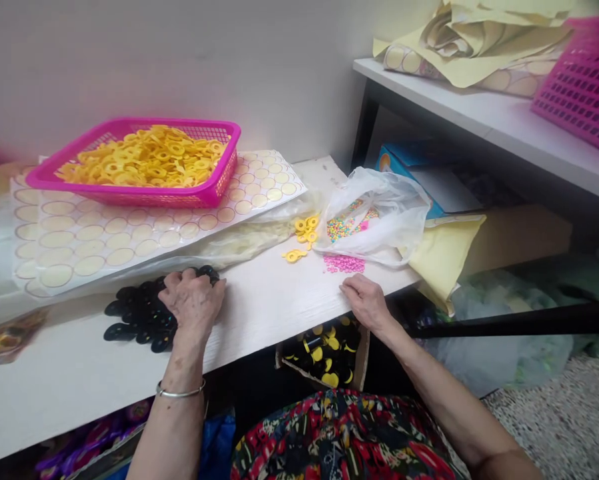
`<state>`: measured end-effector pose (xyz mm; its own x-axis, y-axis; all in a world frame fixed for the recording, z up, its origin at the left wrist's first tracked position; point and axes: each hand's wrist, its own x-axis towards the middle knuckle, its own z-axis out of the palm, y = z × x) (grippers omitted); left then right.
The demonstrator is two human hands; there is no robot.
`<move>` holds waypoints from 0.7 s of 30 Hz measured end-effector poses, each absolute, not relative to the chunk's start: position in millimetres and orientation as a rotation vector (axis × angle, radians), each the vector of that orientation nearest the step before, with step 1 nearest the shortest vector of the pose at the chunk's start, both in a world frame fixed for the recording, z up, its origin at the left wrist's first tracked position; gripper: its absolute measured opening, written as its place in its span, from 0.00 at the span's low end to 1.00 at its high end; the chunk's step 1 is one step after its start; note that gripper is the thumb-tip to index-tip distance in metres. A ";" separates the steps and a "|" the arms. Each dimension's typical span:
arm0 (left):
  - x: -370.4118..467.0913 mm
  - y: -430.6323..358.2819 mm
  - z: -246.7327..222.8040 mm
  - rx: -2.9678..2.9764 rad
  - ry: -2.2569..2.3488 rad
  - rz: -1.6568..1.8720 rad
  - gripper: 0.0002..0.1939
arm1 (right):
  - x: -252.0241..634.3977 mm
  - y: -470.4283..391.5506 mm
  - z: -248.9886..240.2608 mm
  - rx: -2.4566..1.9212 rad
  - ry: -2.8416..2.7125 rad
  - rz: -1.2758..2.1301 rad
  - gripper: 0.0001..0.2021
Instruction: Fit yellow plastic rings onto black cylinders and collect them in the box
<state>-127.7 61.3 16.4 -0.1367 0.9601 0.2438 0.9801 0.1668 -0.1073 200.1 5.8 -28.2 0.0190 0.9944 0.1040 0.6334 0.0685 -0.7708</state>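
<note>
My left hand (193,300) rests on a pile of shiny black pieces (142,310) on the white table (264,300), fingers curled down among them; whether it grips one is hidden. My right hand (366,300) is at the table's front edge, its fingers pressed together; anything between them is too small to make out. Just beyond it lie small pink beads (344,264). Behind these, an open clear plastic bag (399,213) holds multicoloured beads (346,227). Several yellow ring-shaped pieces (306,230) lie to the left of the bag.
A pink basket (222,180) full of yellow pieces (149,157) stands on sheets of round stickers (119,233). Below the table edge is a box of black and yellow parts (324,353). A raised shelf (479,127) at right bears paper and another pink basket (579,93).
</note>
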 end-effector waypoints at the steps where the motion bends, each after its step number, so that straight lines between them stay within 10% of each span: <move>1: -126.1 60.6 19.0 -1.882 -2.164 -0.136 0.15 | 198.8 13.8 -30.5 -1.695 -1.756 0.572 0.11; 21: 0.2 34.2 -36.6 -2.550 -1.988 -1.114 0.08 | 186.2 51.0 -47.6 -1.760 -2.239 0.012 0.09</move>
